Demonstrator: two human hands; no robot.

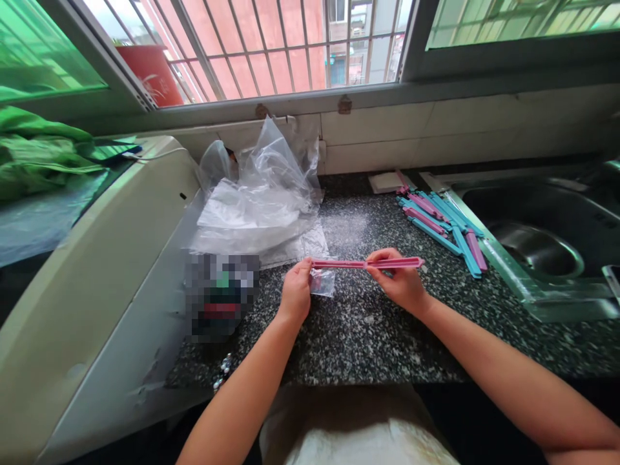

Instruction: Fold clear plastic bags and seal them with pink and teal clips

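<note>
landmark: the sink. the pink strip is lying crosswise in the air or just over the counter — height unclear — left of the sink, its long axis pointing roughly toward it. the left hand is pinching the end farther from the sink, fingertips closed on the strip. the right hand, nearer the sink, is clamping thumb and fingers near mid-length; the free end is extending past those fingers, sinkward. the pile of blue and pink strips is resting just beside the sink — apart from both hands.
</note>
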